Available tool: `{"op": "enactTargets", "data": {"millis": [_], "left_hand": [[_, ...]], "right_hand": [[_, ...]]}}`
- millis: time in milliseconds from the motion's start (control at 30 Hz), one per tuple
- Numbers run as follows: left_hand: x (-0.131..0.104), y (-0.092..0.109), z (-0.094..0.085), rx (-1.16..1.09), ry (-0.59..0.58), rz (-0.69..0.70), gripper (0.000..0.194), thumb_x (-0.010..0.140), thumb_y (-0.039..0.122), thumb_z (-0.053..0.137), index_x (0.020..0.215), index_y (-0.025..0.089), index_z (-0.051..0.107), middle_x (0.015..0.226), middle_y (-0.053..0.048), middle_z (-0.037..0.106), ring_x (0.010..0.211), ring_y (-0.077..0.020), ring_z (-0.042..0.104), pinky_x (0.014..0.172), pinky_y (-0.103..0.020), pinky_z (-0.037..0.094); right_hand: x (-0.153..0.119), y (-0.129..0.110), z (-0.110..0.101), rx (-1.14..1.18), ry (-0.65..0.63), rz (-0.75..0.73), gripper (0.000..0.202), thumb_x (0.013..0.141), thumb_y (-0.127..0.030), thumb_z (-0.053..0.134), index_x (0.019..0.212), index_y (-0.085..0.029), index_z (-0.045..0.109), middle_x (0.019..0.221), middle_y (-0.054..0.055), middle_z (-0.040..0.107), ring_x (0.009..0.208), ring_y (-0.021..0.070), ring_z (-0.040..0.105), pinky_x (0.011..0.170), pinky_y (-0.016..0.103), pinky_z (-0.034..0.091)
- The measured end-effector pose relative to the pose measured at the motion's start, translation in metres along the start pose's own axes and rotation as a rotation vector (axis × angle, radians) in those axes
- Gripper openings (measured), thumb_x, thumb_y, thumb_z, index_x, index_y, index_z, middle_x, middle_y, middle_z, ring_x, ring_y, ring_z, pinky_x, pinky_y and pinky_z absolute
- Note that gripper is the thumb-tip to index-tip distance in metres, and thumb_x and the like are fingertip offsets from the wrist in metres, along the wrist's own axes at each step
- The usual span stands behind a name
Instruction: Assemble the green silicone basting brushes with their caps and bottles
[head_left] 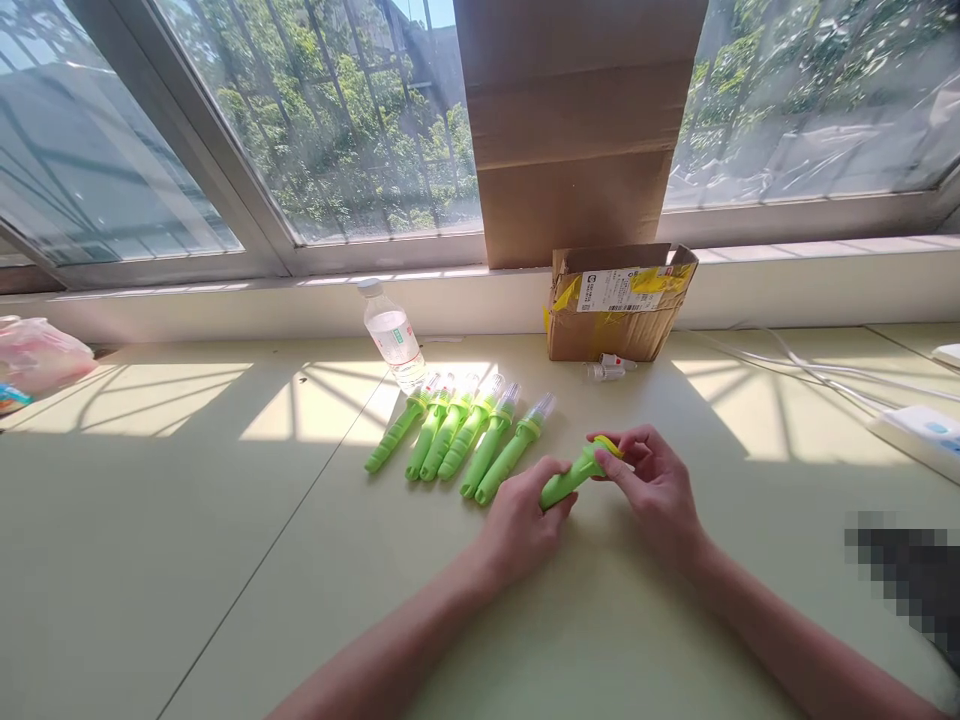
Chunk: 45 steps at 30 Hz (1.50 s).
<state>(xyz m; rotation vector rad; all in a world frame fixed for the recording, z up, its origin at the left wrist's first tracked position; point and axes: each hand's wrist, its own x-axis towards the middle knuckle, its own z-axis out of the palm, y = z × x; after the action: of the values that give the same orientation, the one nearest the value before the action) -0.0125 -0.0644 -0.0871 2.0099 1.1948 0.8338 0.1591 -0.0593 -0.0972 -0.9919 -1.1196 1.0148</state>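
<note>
My left hand (pixel 525 515) is closed around the lower part of a green plastic handle (pixel 566 485), holding it tilted just above the table. At the handle's upper end, my right hand (pixel 664 490) pinches a yellow ring (pixel 608 446) between thumb and fingers. A small whitish tip shows past the right thumb; the rest of that end is hidden by the fingers. To the left of my hands lie several finished-looking green sticks (pixel 465 440) side by side, each with a grooved handle, a yellow-green collar and a clear cap pointing toward the window.
Behind the sticks stands a clear bottle (pixel 394 340) with a white cap. An open cardboard box (pixel 615 310) sits against the wall, small clear parts (pixel 607 370) before it. A white power strip (pixel 919 435) with cables is at right, a plastic bag (pixel 41 355) far left.
</note>
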Motion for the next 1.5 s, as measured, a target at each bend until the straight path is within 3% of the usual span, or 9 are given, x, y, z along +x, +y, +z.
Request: {"op": "enactTargets", "data": {"millis": [300, 467, 667, 967, 1133, 1233, 1300, 1500], "left_hand": [[0.002, -0.002, 0.003, -0.343, 0.002, -0.132, 0.023, 0.081, 0.032, 0.061, 0.097, 0.017, 0.056, 0.087, -0.002, 0.063, 0.081, -0.0163, 0.058, 0.068, -0.024, 0.042], [0.003, 0.002, 0.001, -0.433, -0.01, -0.222, 0.028, 0.077, 0.035, 0.066, 0.095, 0.016, 0.056, 0.081, -0.002, 0.064, 0.069, -0.0127, 0.055, 0.059, -0.022, 0.041], [0.004, 0.008, -0.003, -0.513, -0.065, -0.373, 0.03, 0.074, 0.034, 0.069, 0.096, 0.017, 0.056, 0.067, 0.004, 0.06, 0.04, -0.0035, 0.04, 0.04, -0.018, 0.03], [0.005, 0.008, -0.005, -0.577, -0.091, -0.423, 0.035, 0.071, 0.036, 0.071, 0.096, 0.018, 0.056, 0.071, 0.002, 0.064, 0.034, -0.0051, 0.044, 0.03, -0.018, 0.033], [0.003, 0.007, -0.001, -0.507, -0.052, -0.396, 0.035, 0.073, 0.038, 0.07, 0.099, 0.017, 0.06, 0.069, 0.001, 0.065, 0.039, -0.0076, 0.05, 0.035, -0.02, 0.038], [0.0, 0.008, 0.003, -0.34, 0.09, -0.212, 0.028, 0.078, 0.035, 0.066, 0.099, 0.017, 0.067, 0.084, -0.004, 0.07, 0.069, -0.0149, 0.064, 0.063, -0.026, 0.051], [-0.001, 0.007, 0.004, -0.227, 0.168, -0.102, 0.025, 0.079, 0.032, 0.064, 0.101, 0.019, 0.07, 0.095, -0.005, 0.07, 0.087, -0.0187, 0.064, 0.079, -0.029, 0.05], [-0.002, 0.009, 0.004, -0.199, 0.152, -0.093, 0.026, 0.082, 0.033, 0.062, 0.102, 0.017, 0.07, 0.097, -0.005, 0.072, 0.086, -0.019, 0.065, 0.078, -0.028, 0.05]], "right_hand": [[0.005, 0.005, -0.003, 0.024, -0.055, 0.046, 0.041, 0.07, -0.038, 0.081, 0.081, -0.021, 0.045, 0.096, 0.004, 0.063, 0.089, 0.0222, 0.062, 0.062, 0.033, 0.06], [0.005, 0.005, -0.003, 0.044, -0.057, 0.068, 0.046, 0.066, -0.037, 0.084, 0.078, -0.021, 0.043, 0.093, 0.004, 0.062, 0.086, 0.0211, 0.06, 0.061, 0.034, 0.061], [0.005, 0.009, -0.003, 0.065, -0.052, 0.077, 0.042, 0.069, -0.034, 0.083, 0.077, -0.021, 0.043, 0.086, 0.0, 0.061, 0.081, 0.019, 0.06, 0.061, 0.034, 0.062], [0.004, 0.012, -0.002, 0.033, -0.062, 0.033, 0.048, 0.065, -0.035, 0.085, 0.08, -0.022, 0.041, 0.094, 0.002, 0.062, 0.084, 0.0205, 0.061, 0.058, 0.033, 0.061], [0.0, 0.012, -0.001, 0.003, 0.0, 0.024, 0.044, 0.066, -0.037, 0.084, 0.081, -0.021, 0.046, 0.092, 0.002, 0.063, 0.08, 0.0213, 0.064, 0.062, 0.035, 0.061], [-0.002, 0.013, -0.001, -0.013, 0.037, 0.002, 0.04, 0.068, -0.037, 0.083, 0.083, -0.022, 0.049, 0.091, 0.003, 0.065, 0.081, 0.0219, 0.064, 0.064, 0.035, 0.06], [-0.002, 0.014, 0.0, -0.015, 0.057, -0.006, 0.04, 0.068, -0.038, 0.083, 0.082, -0.022, 0.048, 0.091, 0.003, 0.065, 0.082, 0.0223, 0.064, 0.064, 0.035, 0.059], [-0.001, 0.014, 0.0, -0.026, 0.049, 0.0, 0.042, 0.068, -0.04, 0.082, 0.084, -0.022, 0.048, 0.091, 0.004, 0.065, 0.082, 0.0219, 0.064, 0.063, 0.033, 0.058]]}}
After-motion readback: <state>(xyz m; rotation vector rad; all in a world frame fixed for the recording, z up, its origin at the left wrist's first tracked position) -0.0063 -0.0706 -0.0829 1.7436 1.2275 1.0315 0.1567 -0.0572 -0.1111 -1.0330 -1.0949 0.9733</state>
